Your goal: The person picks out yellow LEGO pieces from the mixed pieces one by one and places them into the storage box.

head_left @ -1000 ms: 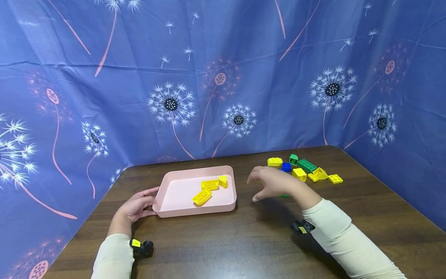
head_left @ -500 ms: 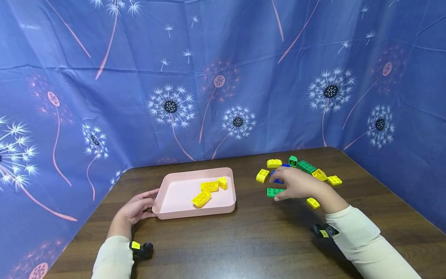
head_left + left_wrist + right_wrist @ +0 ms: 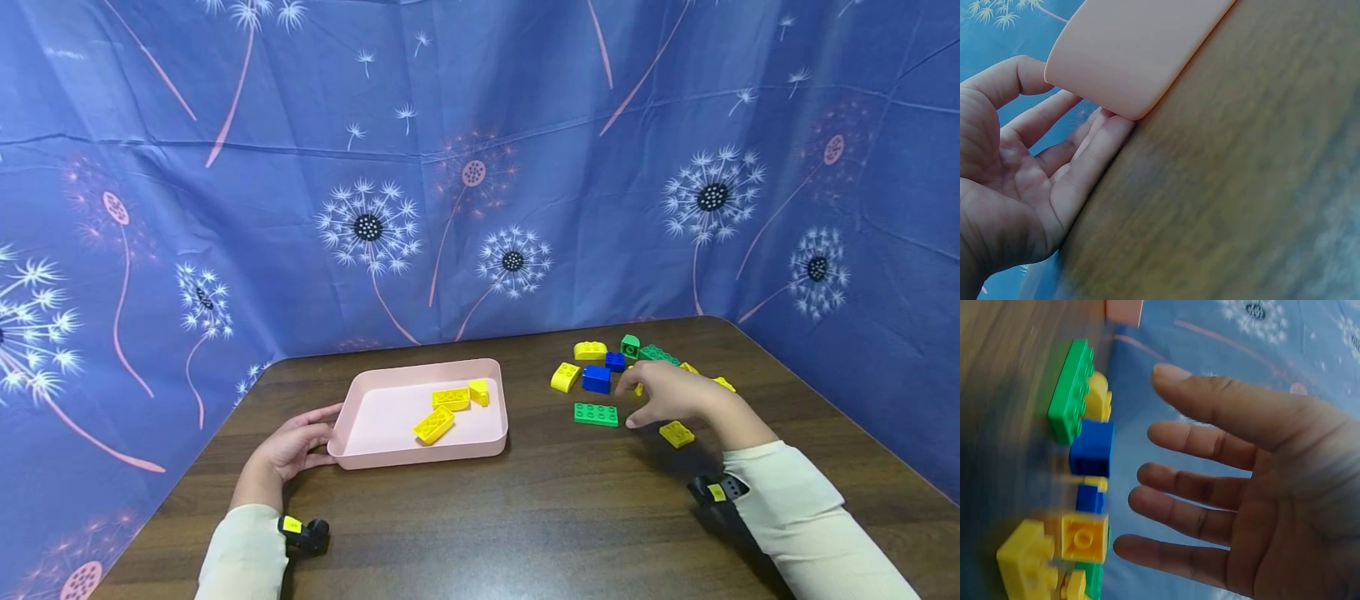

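Observation:
My left hand [image 3: 298, 440] touches the left end of a pink tray [image 3: 420, 457], fingertips against its wall and lower corner in the left wrist view. Inside the tray lie three yellow toy bricks [image 3: 435, 424]. My right hand [image 3: 678, 395] hovers over loose bricks on the right, fingers apart and holding nothing. Just left of its fingertips are a green brick [image 3: 596, 414] and a blue brick [image 3: 597, 379]. A flat yellow brick [image 3: 677, 433] lies below the hand. In the right wrist view, the spread fingers [image 3: 1179, 544] are clear of the bricks, some of which the hand hides from the head view.
Farther back on the brown table [image 3: 480, 533] are a yellow brick [image 3: 590, 350], a small blue brick [image 3: 615, 361] and green bricks [image 3: 630, 346]. A rounded yellow brick [image 3: 566, 377] lies left of them. A blue patterned cloth [image 3: 600, 208] hangs behind the table.
My right hand has moved right, away from the tray and across the loose bricks, uncovering the green and blue ones. The left hand and tray have stayed in place.

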Motion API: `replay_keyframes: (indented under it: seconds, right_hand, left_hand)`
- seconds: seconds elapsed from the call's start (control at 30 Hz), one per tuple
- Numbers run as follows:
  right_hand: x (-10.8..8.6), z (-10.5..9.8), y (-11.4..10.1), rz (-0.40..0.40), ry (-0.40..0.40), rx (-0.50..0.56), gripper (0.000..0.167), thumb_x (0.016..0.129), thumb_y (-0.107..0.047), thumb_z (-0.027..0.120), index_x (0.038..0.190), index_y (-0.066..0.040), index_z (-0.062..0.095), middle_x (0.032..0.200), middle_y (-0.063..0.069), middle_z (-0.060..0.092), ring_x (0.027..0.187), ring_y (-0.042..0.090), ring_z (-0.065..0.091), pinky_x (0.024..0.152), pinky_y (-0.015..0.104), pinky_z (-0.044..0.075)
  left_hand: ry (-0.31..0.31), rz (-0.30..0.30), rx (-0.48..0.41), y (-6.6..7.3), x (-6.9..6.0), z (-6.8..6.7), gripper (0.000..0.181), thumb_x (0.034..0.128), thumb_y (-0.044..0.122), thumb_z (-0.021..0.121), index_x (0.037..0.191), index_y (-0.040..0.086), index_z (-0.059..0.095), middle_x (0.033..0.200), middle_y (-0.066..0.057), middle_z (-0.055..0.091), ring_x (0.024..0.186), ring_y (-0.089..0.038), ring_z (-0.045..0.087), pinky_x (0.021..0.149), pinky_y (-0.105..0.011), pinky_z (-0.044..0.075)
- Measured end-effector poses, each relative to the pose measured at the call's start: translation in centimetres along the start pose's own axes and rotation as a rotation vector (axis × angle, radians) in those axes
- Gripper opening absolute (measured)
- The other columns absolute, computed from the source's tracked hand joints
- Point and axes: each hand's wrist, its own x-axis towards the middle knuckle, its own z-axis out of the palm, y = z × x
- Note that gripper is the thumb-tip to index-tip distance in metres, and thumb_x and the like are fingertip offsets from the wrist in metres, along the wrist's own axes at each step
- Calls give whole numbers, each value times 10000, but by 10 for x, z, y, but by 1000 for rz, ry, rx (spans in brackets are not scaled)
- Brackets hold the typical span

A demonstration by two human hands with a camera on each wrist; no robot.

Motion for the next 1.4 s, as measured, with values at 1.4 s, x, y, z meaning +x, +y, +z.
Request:
replay_keyframes:
  seconds: [1.4]
  right_hand:
    - [-10, 9, 37, 293, -223, 80, 280, 653, 59, 828, 783, -69, 615, 764, 32, 527, 671, 184, 558, 543, 347, 555]
  left_hand:
    - [4, 4, 8, -3, 3, -3, 647, 920, 14, 521, 1519, 1, 278, 1139, -43, 649, 967, -157, 635, 796, -401, 553]
